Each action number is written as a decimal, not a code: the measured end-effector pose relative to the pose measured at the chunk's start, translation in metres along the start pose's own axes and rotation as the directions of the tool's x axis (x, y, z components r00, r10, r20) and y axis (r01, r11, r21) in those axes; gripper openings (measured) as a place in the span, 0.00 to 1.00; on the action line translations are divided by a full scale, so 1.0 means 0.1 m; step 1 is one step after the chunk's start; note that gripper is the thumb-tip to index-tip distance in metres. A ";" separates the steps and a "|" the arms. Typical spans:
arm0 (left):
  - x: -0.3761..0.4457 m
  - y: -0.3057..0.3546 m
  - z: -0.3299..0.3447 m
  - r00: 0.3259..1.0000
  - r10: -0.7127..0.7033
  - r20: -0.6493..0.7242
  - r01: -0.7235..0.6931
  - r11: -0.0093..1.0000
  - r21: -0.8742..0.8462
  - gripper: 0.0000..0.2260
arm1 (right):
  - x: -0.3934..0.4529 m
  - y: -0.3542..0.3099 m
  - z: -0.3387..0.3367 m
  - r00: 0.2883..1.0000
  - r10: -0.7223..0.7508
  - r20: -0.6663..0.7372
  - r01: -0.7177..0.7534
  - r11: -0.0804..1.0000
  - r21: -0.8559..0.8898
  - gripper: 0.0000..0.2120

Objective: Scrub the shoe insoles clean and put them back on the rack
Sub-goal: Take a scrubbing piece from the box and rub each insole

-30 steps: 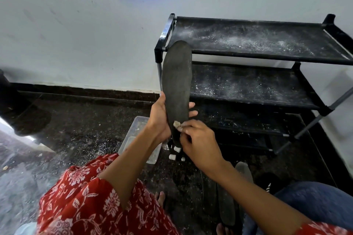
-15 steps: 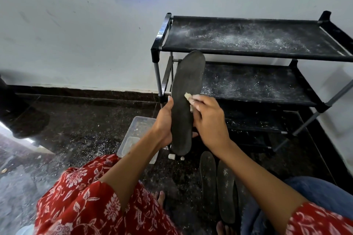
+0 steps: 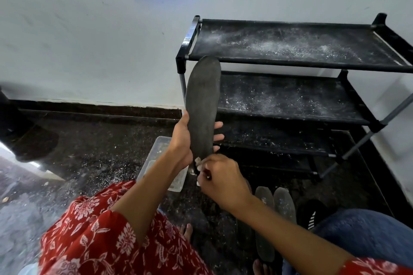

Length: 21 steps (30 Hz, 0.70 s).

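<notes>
My left hand grips the long dark-grey foam insole upright; my right hand pinches a small pale scrubbing pad at its heel. More grey insoles lie on the floor. The black three-tier rack holds none: early going.

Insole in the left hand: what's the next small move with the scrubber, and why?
Probably stroke the small pale scrubber up along the insole. The right hand pinches it at the lower end, while the left hand holds the insole upright, its upper length exposed.
</notes>
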<state>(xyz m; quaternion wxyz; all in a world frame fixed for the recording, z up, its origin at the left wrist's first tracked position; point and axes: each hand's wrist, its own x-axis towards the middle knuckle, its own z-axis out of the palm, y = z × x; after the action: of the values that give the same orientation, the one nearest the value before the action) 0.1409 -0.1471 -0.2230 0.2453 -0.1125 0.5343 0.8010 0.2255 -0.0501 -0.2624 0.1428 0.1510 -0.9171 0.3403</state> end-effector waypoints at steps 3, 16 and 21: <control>-0.01 0.06 0.00 0.999 0.034 -0.006 -0.035 0.999 -0.031 0.32 | 0.09 0.08 -0.09 0.992 0.033 -0.124 -0.026 0.998 0.052 0.05; 0.00 0.03 -0.02 0.999 0.011 0.037 -0.010 0.999 -0.043 0.34 | 0.02 0.11 -0.04 0.993 0.028 -0.114 -0.010 0.989 0.151 0.02; 0.00 -0.02 0.04 0.998 -0.014 0.064 0.018 0.998 -0.064 0.33 | 0.04 0.14 0.00 0.992 0.032 -0.123 -0.019 0.994 0.107 0.07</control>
<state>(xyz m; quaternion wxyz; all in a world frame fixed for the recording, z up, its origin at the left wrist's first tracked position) 0.1423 -0.1427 -0.2229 0.2651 -0.0991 0.4993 0.8189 0.2169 -0.0402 -0.2693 0.1871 0.1251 -0.8890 0.3987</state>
